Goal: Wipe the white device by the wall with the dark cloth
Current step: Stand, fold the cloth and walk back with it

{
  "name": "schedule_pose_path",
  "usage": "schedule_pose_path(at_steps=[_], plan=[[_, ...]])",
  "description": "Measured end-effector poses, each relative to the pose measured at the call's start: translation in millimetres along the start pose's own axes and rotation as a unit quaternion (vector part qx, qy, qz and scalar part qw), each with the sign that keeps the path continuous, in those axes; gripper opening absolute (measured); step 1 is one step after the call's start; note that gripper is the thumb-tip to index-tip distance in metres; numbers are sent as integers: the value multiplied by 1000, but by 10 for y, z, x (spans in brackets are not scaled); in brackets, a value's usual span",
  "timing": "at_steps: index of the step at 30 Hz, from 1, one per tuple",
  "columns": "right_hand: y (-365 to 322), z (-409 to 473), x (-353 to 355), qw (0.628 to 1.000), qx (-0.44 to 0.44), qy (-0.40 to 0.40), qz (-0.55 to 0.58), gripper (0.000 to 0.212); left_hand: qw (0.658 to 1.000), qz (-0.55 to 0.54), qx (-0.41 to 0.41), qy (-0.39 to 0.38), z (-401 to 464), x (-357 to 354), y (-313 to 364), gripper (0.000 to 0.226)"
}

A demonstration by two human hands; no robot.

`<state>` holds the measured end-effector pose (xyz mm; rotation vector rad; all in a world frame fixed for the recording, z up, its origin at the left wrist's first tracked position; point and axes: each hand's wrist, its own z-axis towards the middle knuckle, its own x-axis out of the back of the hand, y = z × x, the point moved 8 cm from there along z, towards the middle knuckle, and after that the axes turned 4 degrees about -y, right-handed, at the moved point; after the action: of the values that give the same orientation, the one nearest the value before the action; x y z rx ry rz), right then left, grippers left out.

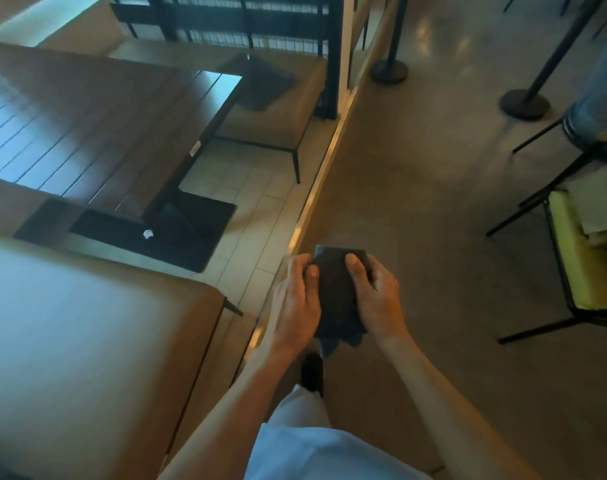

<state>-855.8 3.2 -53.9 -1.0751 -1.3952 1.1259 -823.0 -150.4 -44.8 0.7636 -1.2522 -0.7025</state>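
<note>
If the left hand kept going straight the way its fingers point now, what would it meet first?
Nothing close: beyond the left hand gripping the dark cloth, only the metal floor strip and bare floor lie ahead, though depth is unclear.

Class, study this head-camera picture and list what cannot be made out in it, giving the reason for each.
1. White device: not in the head view, so its place and state are unknown.
2. Dark cloth: its sides are covered by the left hand and right hand.
3. Small white scrap on the table base: too small to identify.
4. Seated person: cut off by the right edge.
</note>
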Motion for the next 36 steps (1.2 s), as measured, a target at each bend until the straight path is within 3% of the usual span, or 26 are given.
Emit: schedule_pose_path(at_steps=[12, 16, 22, 30, 36], plan=[[-220, 1455, -279, 999, -8, 53, 3, 23, 996, -71, 31, -31, 1598, 50, -361, 44], [-209, 1941, -287, 999, 2, 49, 3, 19, 998, -58, 35, -21, 2068, -15, -443, 37], [-163, 2902, -183, 1000, 12, 16, 9, 18, 994, -96, 51, -9, 2878, -244, -533, 27], [-229, 4486, 130, 998, 7, -53, 23, 16, 992, -76, 90, 39, 4262, -606, -458, 27], [-325, 5524, 288, 996, 17, -84, 8, 19, 991, -51, 100, 79, 5193, -774, -372, 14]])
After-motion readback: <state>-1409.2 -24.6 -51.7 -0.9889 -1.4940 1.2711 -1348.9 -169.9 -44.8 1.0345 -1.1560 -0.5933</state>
